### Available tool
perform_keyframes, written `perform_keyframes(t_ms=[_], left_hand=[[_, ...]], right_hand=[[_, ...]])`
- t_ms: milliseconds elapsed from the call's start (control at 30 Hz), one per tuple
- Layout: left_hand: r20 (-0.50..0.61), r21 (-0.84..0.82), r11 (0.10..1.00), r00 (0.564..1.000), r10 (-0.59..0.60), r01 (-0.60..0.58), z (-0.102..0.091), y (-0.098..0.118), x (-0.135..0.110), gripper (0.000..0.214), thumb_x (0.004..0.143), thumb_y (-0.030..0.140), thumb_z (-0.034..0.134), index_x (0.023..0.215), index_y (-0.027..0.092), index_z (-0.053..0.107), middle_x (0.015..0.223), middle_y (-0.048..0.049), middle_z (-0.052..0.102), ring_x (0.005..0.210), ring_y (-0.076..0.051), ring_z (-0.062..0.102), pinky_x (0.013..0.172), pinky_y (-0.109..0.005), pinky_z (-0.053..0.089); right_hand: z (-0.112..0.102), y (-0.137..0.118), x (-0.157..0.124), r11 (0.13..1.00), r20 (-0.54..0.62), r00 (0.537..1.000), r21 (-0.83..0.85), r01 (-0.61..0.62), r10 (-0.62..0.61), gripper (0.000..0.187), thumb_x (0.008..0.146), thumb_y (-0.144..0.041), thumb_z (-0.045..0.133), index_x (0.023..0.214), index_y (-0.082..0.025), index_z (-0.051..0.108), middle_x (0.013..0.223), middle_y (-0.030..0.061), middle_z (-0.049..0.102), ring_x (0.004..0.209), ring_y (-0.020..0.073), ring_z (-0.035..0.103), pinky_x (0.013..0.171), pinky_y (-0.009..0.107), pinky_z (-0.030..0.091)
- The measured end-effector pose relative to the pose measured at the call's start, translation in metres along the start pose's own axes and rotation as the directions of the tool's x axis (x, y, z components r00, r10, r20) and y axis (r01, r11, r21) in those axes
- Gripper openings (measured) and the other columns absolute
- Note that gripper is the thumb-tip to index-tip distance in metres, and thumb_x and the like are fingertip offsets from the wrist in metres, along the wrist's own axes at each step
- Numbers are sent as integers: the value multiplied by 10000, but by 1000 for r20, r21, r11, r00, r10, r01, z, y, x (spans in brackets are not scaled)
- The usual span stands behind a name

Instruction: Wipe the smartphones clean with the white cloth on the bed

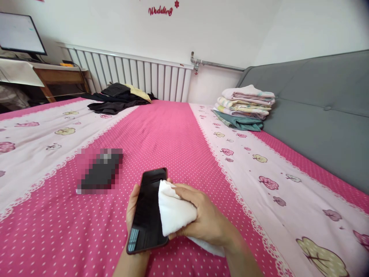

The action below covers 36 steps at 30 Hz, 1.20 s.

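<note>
My left hand (132,206) holds a black smartphone (148,215) from below, screen up, fingers curled round its left edge. My right hand (205,219) is closed on a folded white cloth (173,209) and presses it against the right side of the phone's dark screen. A loose end of the cloth hangs below my right wrist. Both hands hover low over a pink polka-dot bedspread (173,142).
A blurred dark object (99,171) lies on the bed to the left. Dark clothes (117,100) sit at the far end by a white radiator (138,75). Folded linens (245,107) are stacked against a grey headboard (317,111). A desk with a monitor (19,34) stands far left.
</note>
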<state>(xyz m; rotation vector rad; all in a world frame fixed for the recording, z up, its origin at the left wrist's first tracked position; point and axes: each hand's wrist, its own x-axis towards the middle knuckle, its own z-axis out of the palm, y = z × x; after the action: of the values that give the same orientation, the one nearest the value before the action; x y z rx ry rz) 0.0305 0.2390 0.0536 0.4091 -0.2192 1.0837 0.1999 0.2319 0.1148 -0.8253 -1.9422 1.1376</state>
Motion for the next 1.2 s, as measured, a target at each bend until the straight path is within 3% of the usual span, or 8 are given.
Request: perform_keyframes(t_ms=[433,767,1200], left_hand=[[-45,18,1000,999,-15,16,0,1,-1,592,928,476,306,1236,55,588,1279,-154,586,1198,-290,547,1136,-433,252],[24,-24,999,999,-22,23,1,0,0,598,938,451,305,1280,18,536,1315,-171,550,1230,-283,516,1126,-391,280],[10,-29,999,1000,-25,25,1,1,-1,603,936,457,311,1285,17,530,1312,-166,555,1225,-283,522,1104,-389,319]], right_hand=[[0,5,0,1000,-9,1000,-27,1,-1,726,543,-358,883,1203,-219,614,1300,82,562,1217,239,509,1043,384,389],[0,2,0,1000,-6,1000,-18,7,-7,725,546,-360,884,1205,-225,615,1298,85,560,1201,245,520,1025,384,404],[-1,3,0,1000,2,1000,-16,16,-16,714,543,-348,887,1196,-237,620,1276,56,576,1197,225,521,1020,346,403]])
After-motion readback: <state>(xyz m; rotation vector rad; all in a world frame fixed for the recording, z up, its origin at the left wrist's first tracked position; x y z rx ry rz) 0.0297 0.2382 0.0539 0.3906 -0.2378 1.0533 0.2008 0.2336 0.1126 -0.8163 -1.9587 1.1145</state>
